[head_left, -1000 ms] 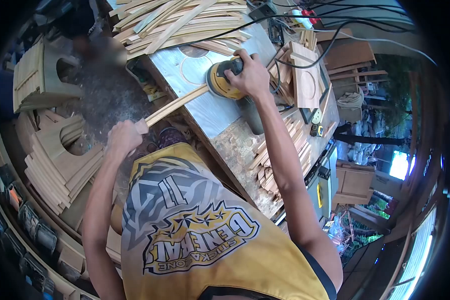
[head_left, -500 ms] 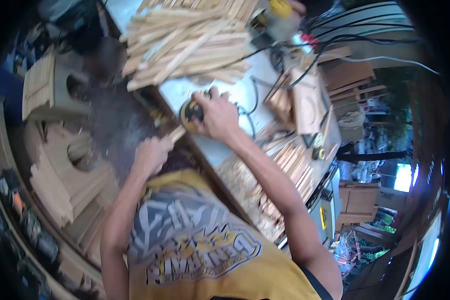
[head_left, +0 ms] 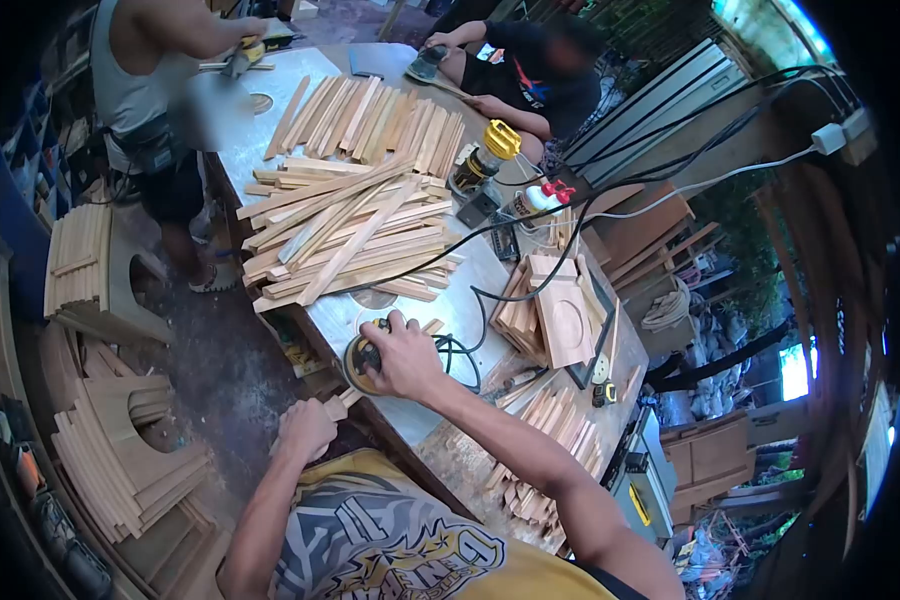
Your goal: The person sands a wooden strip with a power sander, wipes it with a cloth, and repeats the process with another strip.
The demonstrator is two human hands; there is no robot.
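Observation:
My right hand [head_left: 407, 358] grips a yellow and black orbital sander [head_left: 362, 358] from above, at the near edge of the table. In my left hand [head_left: 305, 430] is one end of a narrow wooden strip [head_left: 342, 402], closed in the fingers. The strip's other end reaches under the sander, with a short piece showing past it. A black cord [head_left: 460, 352] lies coiled on the table beside the sander. Just beyond, a big pile of wooden strips [head_left: 355, 240] covers the tabletop.
A router with a yellow top [head_left: 487, 155] and red-capped bottles [head_left: 548, 197] stand behind the pile. Wooden panels [head_left: 560, 310] and more strips [head_left: 555, 450] lie to the right. Two people work at the far side. Stacked curved wood parts [head_left: 120, 450] sit at left.
My view has tilted up, bringing two people and the table's far end into sight. My hands still hold the sander and the strip, lower in the view.

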